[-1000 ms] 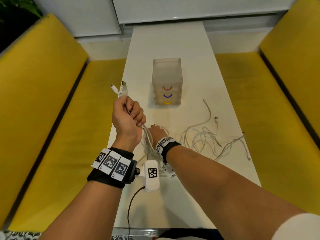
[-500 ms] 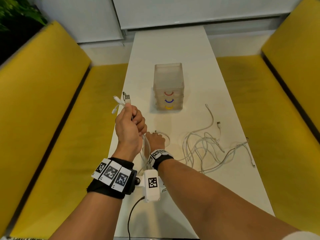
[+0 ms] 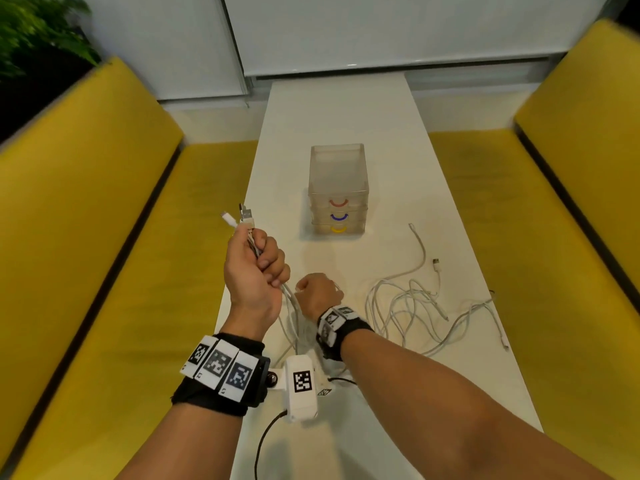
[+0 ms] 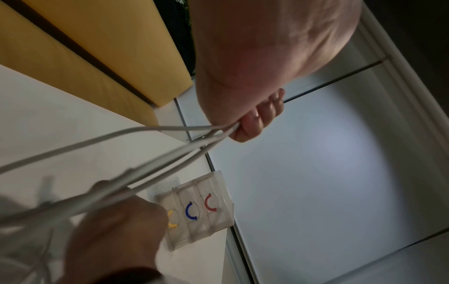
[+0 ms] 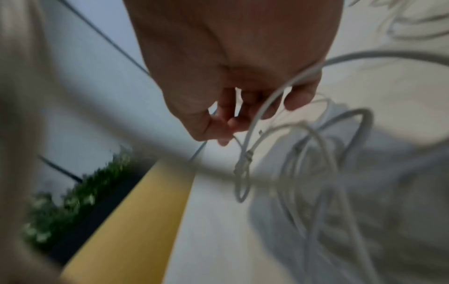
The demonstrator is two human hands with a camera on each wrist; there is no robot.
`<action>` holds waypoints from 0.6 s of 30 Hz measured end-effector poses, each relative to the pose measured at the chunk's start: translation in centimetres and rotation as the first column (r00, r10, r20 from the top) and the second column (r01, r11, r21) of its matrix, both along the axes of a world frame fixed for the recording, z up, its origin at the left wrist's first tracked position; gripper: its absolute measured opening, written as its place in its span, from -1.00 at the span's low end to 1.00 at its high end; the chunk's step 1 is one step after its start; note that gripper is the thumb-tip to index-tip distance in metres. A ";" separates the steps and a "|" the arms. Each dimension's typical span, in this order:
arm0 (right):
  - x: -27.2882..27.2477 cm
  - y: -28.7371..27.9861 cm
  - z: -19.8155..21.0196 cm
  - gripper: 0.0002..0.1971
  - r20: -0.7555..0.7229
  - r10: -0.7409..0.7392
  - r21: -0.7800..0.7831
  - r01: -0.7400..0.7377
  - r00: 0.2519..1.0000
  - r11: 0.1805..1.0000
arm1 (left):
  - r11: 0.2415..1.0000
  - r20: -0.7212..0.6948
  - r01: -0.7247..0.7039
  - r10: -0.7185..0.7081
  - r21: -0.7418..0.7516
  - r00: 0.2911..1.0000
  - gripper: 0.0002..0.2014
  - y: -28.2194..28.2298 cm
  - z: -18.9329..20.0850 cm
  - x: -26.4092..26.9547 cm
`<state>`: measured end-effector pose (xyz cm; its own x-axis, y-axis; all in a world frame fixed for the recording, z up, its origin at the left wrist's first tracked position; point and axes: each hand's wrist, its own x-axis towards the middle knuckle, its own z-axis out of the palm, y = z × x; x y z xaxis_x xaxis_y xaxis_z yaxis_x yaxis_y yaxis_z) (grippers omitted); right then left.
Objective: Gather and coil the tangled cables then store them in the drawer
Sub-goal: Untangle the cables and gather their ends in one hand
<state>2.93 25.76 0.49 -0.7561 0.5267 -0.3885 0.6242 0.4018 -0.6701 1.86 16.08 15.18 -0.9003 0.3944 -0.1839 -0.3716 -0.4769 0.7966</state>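
Observation:
My left hand [image 3: 256, 268] is raised in a fist round a bundle of white cables [image 3: 289, 306]; their plug ends [image 3: 242, 216] stick up above it. In the left wrist view the strands [image 4: 136, 153] run taut from the left hand's fingers [image 4: 252, 124]. Lower, my right hand [image 3: 317, 294] holds the same cables with curled fingers [image 5: 301, 94], loops [image 5: 303, 153] hanging from it. A loose tangle of white cables [image 3: 415, 306] lies on the table to the right. The clear drawer unit [image 3: 337, 192] with red, blue and yellow handles stands beyond, drawers closed.
The narrow white table [image 3: 346, 109] runs between two yellow benches [image 3: 86, 237] [image 3: 540, 220]. A plant [image 3: 31, 36] is at the far left, a white wall behind. A black lead [image 3: 266, 441] hangs from my left wrist camera.
My left hand has stayed raised with the plug ends up. The right hand has slid a little nearer along the cables. The head view has tipped up slightly.

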 end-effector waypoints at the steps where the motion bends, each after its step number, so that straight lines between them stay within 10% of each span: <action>1: 0.3 0.4 0.4 -0.90 -0.087 -0.045 -0.076 0.039 0.995 0.996 | 1.000 0.010 -0.003 0.003 0.011 1.000 -0.58 -0.1 0.0 0.0; 9: 4.8 4.4 8.8 -0.88 -0.432 -0.235 -0.513 -0.023 0.871 0.858 | 1.000 -0.015 -0.012 0.012 -0.014 1.000 -0.66 -0.2 0.4 0.6; 18: 8.5 3.7 17.0 -0.89 -0.564 -0.316 -0.569 -0.082 0.763 0.818 | 0.986 -0.206 -0.044 0.011 -0.159 0.979 -0.67 0.2 1.3 2.2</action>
